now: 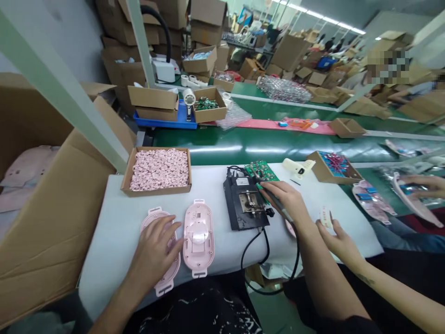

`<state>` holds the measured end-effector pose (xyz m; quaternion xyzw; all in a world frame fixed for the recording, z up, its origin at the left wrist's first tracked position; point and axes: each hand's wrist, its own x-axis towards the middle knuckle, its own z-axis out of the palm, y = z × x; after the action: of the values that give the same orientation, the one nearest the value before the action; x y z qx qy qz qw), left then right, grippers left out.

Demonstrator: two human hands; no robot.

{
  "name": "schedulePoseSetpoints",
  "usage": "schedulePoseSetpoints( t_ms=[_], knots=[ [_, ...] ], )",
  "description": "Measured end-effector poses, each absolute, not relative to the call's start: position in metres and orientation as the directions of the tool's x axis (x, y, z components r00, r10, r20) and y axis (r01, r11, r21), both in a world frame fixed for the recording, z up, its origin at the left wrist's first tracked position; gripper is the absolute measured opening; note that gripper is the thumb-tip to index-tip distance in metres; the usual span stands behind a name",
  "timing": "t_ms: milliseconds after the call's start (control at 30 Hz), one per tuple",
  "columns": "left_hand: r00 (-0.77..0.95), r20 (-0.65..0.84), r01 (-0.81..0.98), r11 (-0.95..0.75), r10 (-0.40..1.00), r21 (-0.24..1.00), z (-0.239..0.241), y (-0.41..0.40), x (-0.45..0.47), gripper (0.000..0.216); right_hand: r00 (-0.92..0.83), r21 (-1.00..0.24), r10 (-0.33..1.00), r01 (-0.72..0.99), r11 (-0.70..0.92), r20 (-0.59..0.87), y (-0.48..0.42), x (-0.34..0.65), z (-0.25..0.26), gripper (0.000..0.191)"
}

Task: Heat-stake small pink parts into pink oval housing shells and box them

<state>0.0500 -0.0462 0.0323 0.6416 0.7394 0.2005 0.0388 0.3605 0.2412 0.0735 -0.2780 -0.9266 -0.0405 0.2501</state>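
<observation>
My left hand (pixel 158 248) rests on a pink plastic shell (pixel 153 218), fingers spread and slightly bent. Much of that shell is hidden beneath the hand. Just right of it, a second pink shell (pixel 199 236) lies with its hollow inside facing up. My right hand (pixel 287 199) is closed around a slim grey corded tool (pixel 278 204), tilted over the right side of a black box-shaped device (pixel 245 199) with a metal mechanism on top. The tool's exact kind is unclear. Its black cable loops down past the table's front edge. Green circuit boards (pixel 262 170) lie behind the device.
A shallow carton (pixel 127 178) holds many small pink parts. Another person's hand (pixel 335 236) holds a small printed white piece at the right; another hand (pixel 429 185) grips a pale shell. Beyond are a white handheld device (pixel 295 167), a wire-filled box (pixel 321 171) and a green conveyor (pixel 222 150).
</observation>
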Motion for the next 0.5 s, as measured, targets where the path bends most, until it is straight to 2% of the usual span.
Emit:
schedulePoseSetpoints(
  t_ms=[67, 167, 233, 300, 400, 433, 467, 500],
  knots=[
    [-0.259, 0.284, 0.931, 0.16, 0.923, 0.329, 0.024, -0.068, 0.049, 0.032, -0.827, -0.009, 0.443, 0.469, 0.883, 0.346, 0.258, 0.37, 0.066, 0.026],
    [-0.326, 0.329, 0.923, 0.224, 0.886, 0.312, 0.013, -0.094, 0.049, 0.037, -0.895, 0.051, 0.38, 0.402, 0.914, 0.235, 0.271, 0.381, 0.053, 0.038],
    [-0.307, 0.312, 0.931, 0.215, 0.899, 0.296, 0.008, -0.106, 0.049, 0.042, -0.906, 0.076, 0.36, 0.384, 0.92, 0.221, 0.273, 0.385, 0.051, 0.048],
    [-0.249, 0.287, 0.95, 0.175, 0.925, 0.259, 0.002, -0.116, 0.05, 0.051, -0.887, 0.075, 0.372, 0.405, 0.911, 0.273, 0.262, 0.381, 0.054, 0.055],
    [-0.112, 0.269, 0.983, 0.066, 0.957, 0.173, -0.011, -0.125, 0.048, 0.072, -0.779, -0.065, 0.377, 0.4, 0.914, 0.5, 0.208, 0.361, 0.057, 0.046],
    [-0.069, 0.275, 0.99, 0.032, 0.959, 0.14, -0.017, -0.127, 0.046, 0.077, -0.764, -0.147, 0.342, 0.314, 0.938, 0.547, 0.181, 0.351, 0.053, 0.041],
    [-0.037, 0.284, 0.994, 0.005, 0.958, 0.112, -0.024, -0.129, 0.044, 0.079, -0.821, -0.216, 0.306, 0.227, 0.95, 0.482, 0.153, 0.339, 0.046, 0.041],
    [-0.009, 0.293, 0.995, -0.019, 0.956, 0.094, -0.031, -0.129, 0.041, 0.08, -0.88, -0.236, 0.237, 0.149, 0.96, 0.411, 0.126, 0.327, 0.037, 0.054]
  ],
)
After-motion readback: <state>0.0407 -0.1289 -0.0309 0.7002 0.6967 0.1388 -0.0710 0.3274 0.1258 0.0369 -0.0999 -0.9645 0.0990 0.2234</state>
